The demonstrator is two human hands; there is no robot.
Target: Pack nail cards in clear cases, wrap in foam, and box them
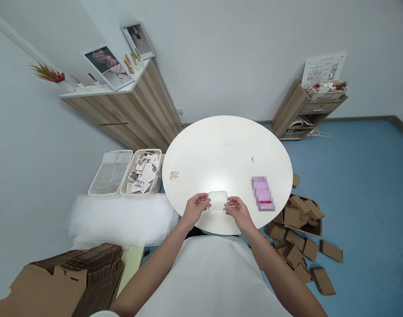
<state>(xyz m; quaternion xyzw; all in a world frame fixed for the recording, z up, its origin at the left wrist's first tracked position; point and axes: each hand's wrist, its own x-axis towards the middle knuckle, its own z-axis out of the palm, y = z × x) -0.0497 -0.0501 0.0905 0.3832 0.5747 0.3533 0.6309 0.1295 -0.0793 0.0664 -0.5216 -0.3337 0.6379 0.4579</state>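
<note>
Round white counter (221, 145). Pink packet (263, 193) on right side, blurred, print unreadable. Left hand (195, 207) and right hand (238, 210) at near edge, fingers curled, each pinching one side of clear plastic case (217, 201). Case sits between hands. Small pinkish card (174, 175) at left rim, lettering too small to read.

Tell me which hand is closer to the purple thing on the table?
Right. The right hand sits just left of the purple thing, gripping the clear box; the left hand is farther, on the box's other side.
</note>
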